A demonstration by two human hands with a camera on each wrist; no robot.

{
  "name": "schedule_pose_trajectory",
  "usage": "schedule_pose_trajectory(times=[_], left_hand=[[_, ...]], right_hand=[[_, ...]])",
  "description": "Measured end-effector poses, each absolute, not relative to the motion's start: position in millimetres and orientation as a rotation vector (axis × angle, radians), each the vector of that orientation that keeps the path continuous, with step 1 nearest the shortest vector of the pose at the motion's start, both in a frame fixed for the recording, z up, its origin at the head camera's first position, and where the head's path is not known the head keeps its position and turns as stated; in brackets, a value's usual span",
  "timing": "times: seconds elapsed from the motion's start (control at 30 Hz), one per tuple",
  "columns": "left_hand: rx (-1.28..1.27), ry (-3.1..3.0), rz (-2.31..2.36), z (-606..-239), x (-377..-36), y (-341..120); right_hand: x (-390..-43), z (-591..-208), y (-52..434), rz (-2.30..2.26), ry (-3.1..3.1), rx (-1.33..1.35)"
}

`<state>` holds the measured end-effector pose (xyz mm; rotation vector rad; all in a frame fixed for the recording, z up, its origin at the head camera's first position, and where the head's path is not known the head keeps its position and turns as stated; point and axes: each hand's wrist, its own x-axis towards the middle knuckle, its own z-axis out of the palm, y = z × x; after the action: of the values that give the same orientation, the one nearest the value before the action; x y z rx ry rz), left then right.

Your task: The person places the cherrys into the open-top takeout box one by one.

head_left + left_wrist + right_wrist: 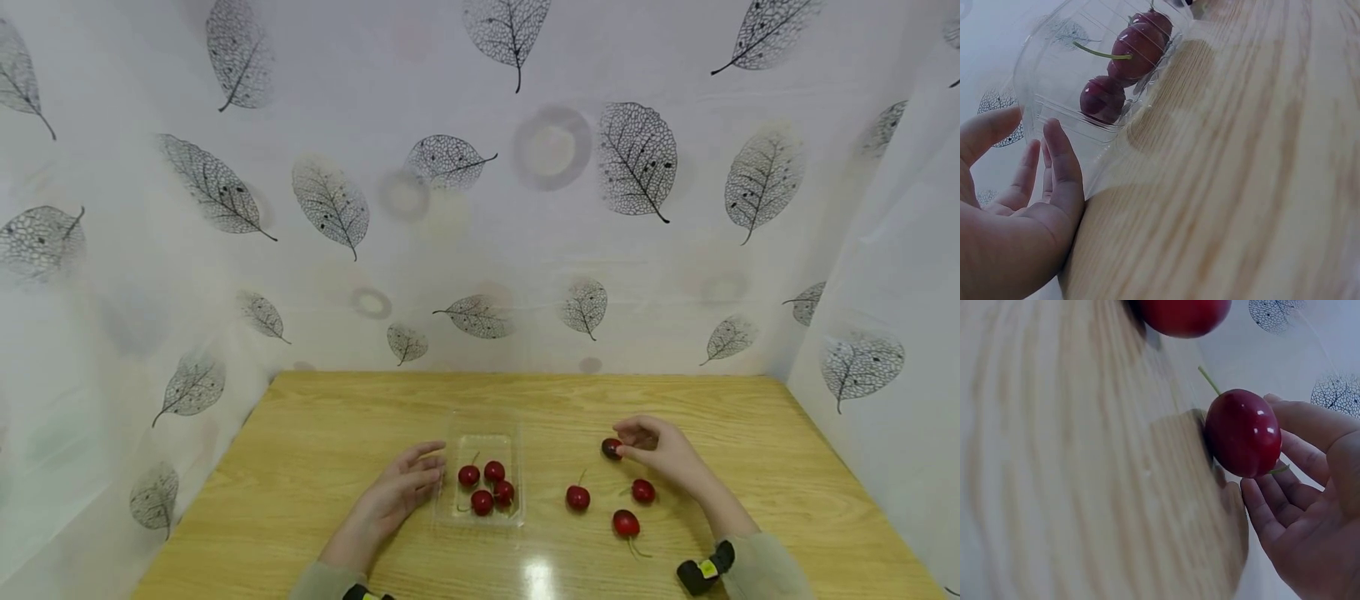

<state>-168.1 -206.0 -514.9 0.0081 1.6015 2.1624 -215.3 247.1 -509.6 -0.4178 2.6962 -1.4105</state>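
A clear plastic box (pixel 521 508) on the table holds several red cherries (pixel 482 502) with green stems. My left hand (pixel 397 492) is at the box's left side, its fingers loosely bent by the wall; the left wrist view shows the fingertips (pixel 1054 128) close to the plastic. On the right, my right hand (pixel 660 454) has its thumb and fingers about a dark red cherry (pixel 611 449), the thumb against it. In the right wrist view, a nearer cherry (pixel 1244 433) stands before the fingers and hides that grasp.
Between the box and my right arm lie loose cherries: one with an upright stem (pixel 577 498), one below my right hand (pixel 642 492), and one nearer me (pixel 625 523). A leaf-printed white sheet (pixel 480 250) hangs behind the wooden table (pixel 337 417) and along both sides.
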Motion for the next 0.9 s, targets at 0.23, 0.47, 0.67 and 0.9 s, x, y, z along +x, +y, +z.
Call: schedule_pose_trajectory(times=[0.23,0.47,0.67,0.9], left_hand=[[0.013,1.597,2.16,-514,-169,-206],[0.019,1.596,2.159,-515,-169,-207],[0.02,1.594,2.163,-515,-169,-207],[0.047,1.585,2.173,-516,-169,-206]], right_hand=[[-218,-514,248,-1.449,2.674,-0.441],[-219,-518,247,-1.439,2.671,-0.466],[-218,-518,247,-1.426,2.673,-0.517],[-220,-520,247,-1.389,2.698,-0.504]])
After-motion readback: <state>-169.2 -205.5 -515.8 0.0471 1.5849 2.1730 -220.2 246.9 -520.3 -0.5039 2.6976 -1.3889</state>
